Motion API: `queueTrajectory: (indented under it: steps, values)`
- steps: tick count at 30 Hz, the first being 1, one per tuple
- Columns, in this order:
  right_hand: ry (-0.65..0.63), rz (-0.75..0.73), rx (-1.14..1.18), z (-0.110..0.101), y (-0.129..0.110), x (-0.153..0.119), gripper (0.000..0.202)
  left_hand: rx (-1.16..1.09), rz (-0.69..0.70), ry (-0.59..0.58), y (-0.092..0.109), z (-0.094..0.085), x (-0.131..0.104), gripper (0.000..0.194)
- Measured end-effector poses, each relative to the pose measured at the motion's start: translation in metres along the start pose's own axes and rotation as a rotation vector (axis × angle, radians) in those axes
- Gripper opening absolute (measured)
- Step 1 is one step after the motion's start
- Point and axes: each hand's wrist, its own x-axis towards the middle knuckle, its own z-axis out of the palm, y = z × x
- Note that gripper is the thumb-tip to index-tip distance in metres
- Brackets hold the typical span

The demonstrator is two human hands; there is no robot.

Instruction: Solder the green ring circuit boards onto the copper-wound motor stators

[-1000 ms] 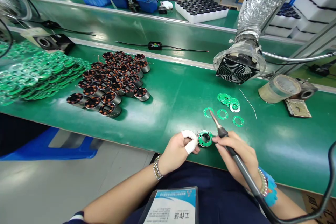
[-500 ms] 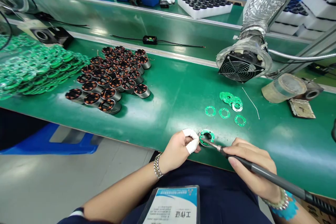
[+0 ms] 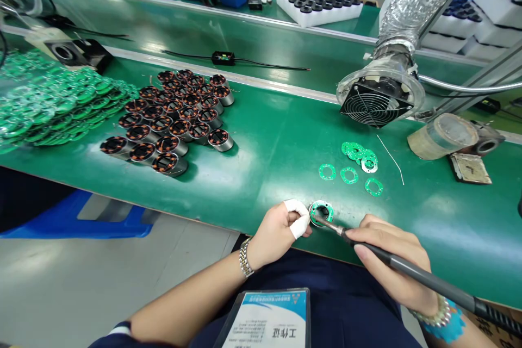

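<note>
A green ring-shaped circuit board (image 3: 328, 212) sits on top of a round part near the front edge of the bench, and a dark opening shows in its middle. My left hand (image 3: 281, 231), with white covers on thumb and forefinger, pinches at the ring's left edge. What lies between those fingertips is too small to make out. In my right hand (image 3: 393, 253) is a soldering iron (image 3: 428, 281), held like a pen. Its metal tip touches or nearly touches the board's lower left inner edge.
Loose green ring boards (image 3: 349, 175) lie beyond my hands, beside a thin wire (image 3: 390, 159). Copper-wound metal cylinders (image 3: 169, 145) stand left of centre, near heaped green boards (image 3: 61, 103). A fan on a foil duct (image 3: 373, 106) hangs at right, near a yellowish cup (image 3: 440, 137).
The small black box with leads behind the bench has shifted left. My hands, the soldering iron and the ring board stay practically where they were.
</note>
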Motion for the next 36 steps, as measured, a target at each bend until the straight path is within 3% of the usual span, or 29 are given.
queueTrajectory:
  steps: [9,13,15,17,20,22,23,26,28,31,33,35,36]
  values:
    - [0.020,-0.033,-0.015,-0.010,-0.004,-0.001,0.026,-0.008,-0.014,0.014,0.000,0.000,0.000,0.010]
    - [0.092,-0.001,-0.098,-0.022,0.001,-0.010,0.026,-0.001,-0.008,0.007,0.000,0.000,0.000,0.011]
    - [0.213,0.043,-0.183,-0.032,0.012,-0.014,0.023,0.012,-0.007,0.007,0.001,0.001,-0.001,0.012]
    - [0.418,0.113,-0.295,-0.047,0.031,-0.015,0.017,0.038,-0.011,0.014,0.002,0.001,-0.001,0.012]
    - [0.734,0.199,-0.458,-0.081,0.067,-0.006,0.020,0.086,0.008,0.011,0.002,0.000,-0.002,0.010]
    - [0.838,0.167,-0.593,-0.108,0.090,0.003,0.024,0.108,0.029,0.003,0.001,0.000,-0.002,0.011]
    - [0.848,0.140,-0.664,-0.121,0.099,0.008,0.025,0.115,0.035,0.002,0.001,0.000,-0.002,0.012]
    - [0.693,0.151,-0.675,-0.138,0.113,0.016,0.026,0.127,0.028,0.010,0.001,0.000,-0.005,0.014]
    - [0.669,0.167,-0.616,-0.128,0.108,0.015,0.025,0.102,0.010,0.014,0.001,0.001,-0.006,0.014]
    - [0.593,0.182,-0.470,-0.082,0.083,0.009,0.018,0.039,0.003,0.011,0.001,0.002,-0.008,0.018]
    - [0.370,0.153,-0.403,-0.044,0.061,0.003,0.015,0.013,0.007,0.012,-0.001,0.003,-0.007,0.021]
    - [0.140,0.041,-0.306,-0.009,0.044,0.000,0.029,0.000,0.007,0.016,-0.002,0.004,-0.005,0.022]
    - [0.091,0.001,-0.257,0.005,0.039,-0.001,0.035,-0.003,0.009,0.019,-0.003,0.004,-0.004,0.023]
